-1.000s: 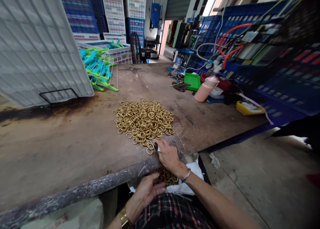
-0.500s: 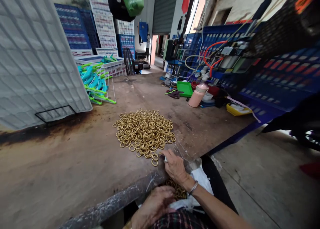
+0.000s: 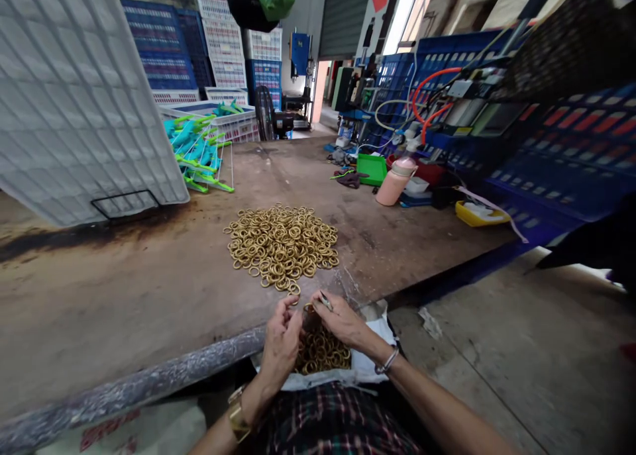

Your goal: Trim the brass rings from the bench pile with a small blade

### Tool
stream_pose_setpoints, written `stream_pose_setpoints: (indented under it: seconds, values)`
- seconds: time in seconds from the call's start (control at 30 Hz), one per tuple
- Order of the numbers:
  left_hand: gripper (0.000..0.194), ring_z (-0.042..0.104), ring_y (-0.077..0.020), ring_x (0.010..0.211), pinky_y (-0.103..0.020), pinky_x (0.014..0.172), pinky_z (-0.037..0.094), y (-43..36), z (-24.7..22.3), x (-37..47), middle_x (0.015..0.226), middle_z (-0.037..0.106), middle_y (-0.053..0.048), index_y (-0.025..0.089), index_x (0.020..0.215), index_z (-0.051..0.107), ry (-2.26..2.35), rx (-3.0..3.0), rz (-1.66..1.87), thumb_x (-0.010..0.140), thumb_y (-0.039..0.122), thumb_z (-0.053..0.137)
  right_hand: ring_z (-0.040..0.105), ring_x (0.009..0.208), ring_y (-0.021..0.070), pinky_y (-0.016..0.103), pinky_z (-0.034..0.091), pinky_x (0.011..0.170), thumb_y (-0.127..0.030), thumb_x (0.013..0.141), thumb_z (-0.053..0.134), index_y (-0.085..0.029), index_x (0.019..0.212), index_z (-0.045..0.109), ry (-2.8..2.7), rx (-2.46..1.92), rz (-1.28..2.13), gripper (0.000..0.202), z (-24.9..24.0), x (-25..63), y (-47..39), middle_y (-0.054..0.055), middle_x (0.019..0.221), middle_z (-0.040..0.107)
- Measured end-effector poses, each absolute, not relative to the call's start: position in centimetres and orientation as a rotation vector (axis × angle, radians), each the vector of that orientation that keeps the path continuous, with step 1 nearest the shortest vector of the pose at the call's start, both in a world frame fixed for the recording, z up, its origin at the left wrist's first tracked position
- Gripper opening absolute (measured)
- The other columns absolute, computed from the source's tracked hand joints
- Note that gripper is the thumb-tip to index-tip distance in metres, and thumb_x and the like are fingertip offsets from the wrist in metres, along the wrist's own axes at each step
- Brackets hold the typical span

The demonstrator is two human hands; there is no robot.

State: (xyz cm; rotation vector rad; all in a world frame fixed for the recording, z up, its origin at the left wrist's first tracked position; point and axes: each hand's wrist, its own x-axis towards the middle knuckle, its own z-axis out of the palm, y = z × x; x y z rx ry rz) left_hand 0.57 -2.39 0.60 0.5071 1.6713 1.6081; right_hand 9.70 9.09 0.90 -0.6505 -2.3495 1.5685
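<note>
A heap of brass-coloured rings (image 3: 283,243) lies on the worktable, with a few loose rings at its near edge. My left hand (image 3: 282,336) is beside those, its index fingertip at a ring and its thumb apart from the fingers; I see nothing gripped in it. My right hand (image 3: 342,319) is closed on a small metal tool (image 3: 325,301), partly hidden by the fingers, and a ring (image 3: 309,307) shows at its fingertips. Below both hands, more rings (image 3: 322,352) fill a white bag (image 3: 365,369) on my lap at the table edge.
A pink bottle (image 3: 395,182), a green tray (image 3: 371,169) and a yellow tray (image 3: 481,213) stand on the right of the worktable (image 3: 163,289). Turquoise and green plastic pieces (image 3: 199,153) lie at the left, beside a tall white crate (image 3: 99,110). A machine with orange hoses (image 3: 464,104) is at the right.
My left hand has risen from the bag to the heap's near edge. My right hand has shifted slightly, and the two hands are now close together. The view has tilted a little.
</note>
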Motion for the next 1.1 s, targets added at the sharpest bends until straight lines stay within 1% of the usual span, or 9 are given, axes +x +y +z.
stream_pose_setpoints:
  seconds: [0.13,0.2,0.4,0.53,0.6,0.73,0.83,0.93,1.1]
  values:
    - [0.02,0.046,-0.0101,0.051,-0.021,0.05,0.036,-2.0,0.3,0.9,0.058,0.05,0.004,0.016,0.081,0.057,1.791,0.688,1.603,0.076,0.034,0.052,0.037,0.056,0.0083,0.02,0.032,0.054,-0.033,0.086,0.039,-0.018,0.075,0.047,-2.301,-0.577,1.648,0.021,1.0,10.0,9.0,-0.005,0.061,0.041]
    - [0.017,0.048,-0.0109,0.055,-0.022,0.054,0.037,-2.0,0.3,1.3,0.059,0.052,0.003,0.016,0.074,0.057,1.882,0.786,1.599,0.077,0.031,0.05,0.036,0.052,0.0077,0.019,0.031,0.051,-0.032,0.085,0.04,-0.018,0.073,0.047,-2.24,-0.606,1.721,0.019,0.8,10.2,9.0,-0.006,0.058,0.04]
    - [0.014,0.053,-0.0128,0.059,-0.023,0.06,0.04,-1.8,0.0,2.1,0.063,0.06,0.001,0.018,0.074,0.057,2.071,1.034,1.517,0.079,0.027,0.048,0.035,0.044,0.0063,0.019,0.029,0.045,-0.038,0.086,0.038,-0.018,0.076,0.05,-2.085,-0.679,1.921,0.025,-0.6,10.9,9.3,-0.004,0.059,0.05]
    - [0.014,0.055,-0.0135,0.063,-0.024,0.064,0.041,-1.9,-0.4,2.2,0.067,0.061,0.0,0.018,0.076,0.057,2.065,1.059,1.496,0.08,0.027,0.049,0.034,0.044,0.0066,0.02,0.029,0.046,-0.039,0.086,0.038,-0.017,0.073,0.051,-2.064,-0.675,1.951,0.028,-1.0,10.8,9.5,-0.004,0.057,0.048]
    - [0.015,0.054,-0.013,0.061,-0.024,0.061,0.041,-1.9,-0.5,2.4,0.065,0.06,0.0,0.018,0.077,0.057,2.019,0.983,1.491,0.08,0.029,0.048,0.037,0.049,0.0072,0.019,0.031,0.049,-0.036,0.084,0.042,-0.017,0.072,0.051,-2.073,-0.67,1.88,0.024,-0.9,10.6,9.6,-0.004,0.058,0.048]
    - [0.021,0.045,-0.009,0.048,-0.02,0.047,0.036,-1.9,-0.2,2.9,0.057,0.05,0.004,0.018,0.079,0.054,1.849,0.699,1.471,0.079,0.038,0.049,0.039,0.056,0.0082,0.02,0.032,0.054,-0.03,0.08,0.045,-0.017,0.069,0.051,-2.171,-0.674,1.709,0.018,-0.4,10.5,9.6,-0.005,0.059,0.045]
    - [0.028,0.043,-0.0073,0.043,-0.018,0.04,0.032,-1.9,0.1,3.0,0.058,0.051,0.004,0.018,0.076,0.049,1.686,0.513,1.434,0.076,0.046,0.051,0.038,0.054,0.0081,0.02,0.031,0.052,-0.029,0.082,0.043,-0.016,0.07,0.052,-2.247,-0.666,1.683,0.02,-0.2,10.5,9.5,-0.005,0.057,0.044]
    - [0.031,0.043,-0.0061,0.043,-0.017,0.039,0.032,-2.1,0.2,2.7,0.059,0.052,0.004,0.018,0.075,0.048,1.584,0.454,1.43,0.074,0.048,0.053,0.039,0.054,0.008,0.019,0.031,0.052,-0.028,0.083,0.041,-0.016,0.071,0.052,-2.255,-0.638,1.692,0.02,-0.1,10.6,9.3,-0.005,0.058,0.046]
    - [0.029,0.043,-0.0051,0.044,-0.016,0.041,0.034,-2.4,0.1,2.5,0.06,0.051,0.005,0.018,0.075,0.048,1.442,0.412,1.518,0.074,0.046,0.055,0.046,0.057,0.0091,0.019,0.035,0.055,-0.025,0.084,0.038,-0.016,0.077,0.055,-2.229,-0.687,1.69,0.02,0.1,10.3,9.5,-0.003,0.061,0.052]
